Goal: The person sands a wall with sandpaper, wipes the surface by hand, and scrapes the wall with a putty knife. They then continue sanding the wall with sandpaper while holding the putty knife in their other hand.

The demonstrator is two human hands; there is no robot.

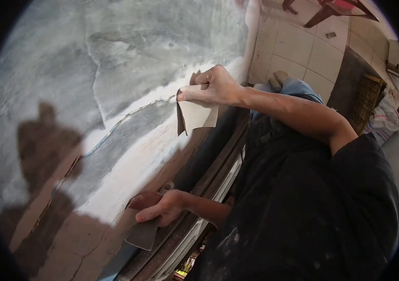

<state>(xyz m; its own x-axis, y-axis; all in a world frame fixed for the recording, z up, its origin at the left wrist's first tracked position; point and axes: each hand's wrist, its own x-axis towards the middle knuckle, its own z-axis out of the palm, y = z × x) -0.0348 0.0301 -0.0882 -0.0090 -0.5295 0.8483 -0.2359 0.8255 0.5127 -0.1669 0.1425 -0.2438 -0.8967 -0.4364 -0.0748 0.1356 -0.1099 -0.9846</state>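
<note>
My right hand [216,86] is closed on a bent sheet of sandpaper [202,112], pale on its back and dark brown along the turned edge. It is held at the wall [134,51], beside a long crack [113,129]; whether it touches is hard to tell. Lower down, my left hand [169,208] grips a putty knife [143,235] with its flat grey blade pointing down. A reddish-brown piece [144,200] shows above the left thumb; I cannot tell if it is the handle. White filler [134,164] smears the grey wall around the crack.
A dark wooden frame ledge [213,180] runs between the wall and my body. Behind me are a tiled floor [297,44], a yellow crate [369,100], a striped sack [385,117] and a reddish-brown stool or chair [328,11]. Shadows fall on the wall.
</note>
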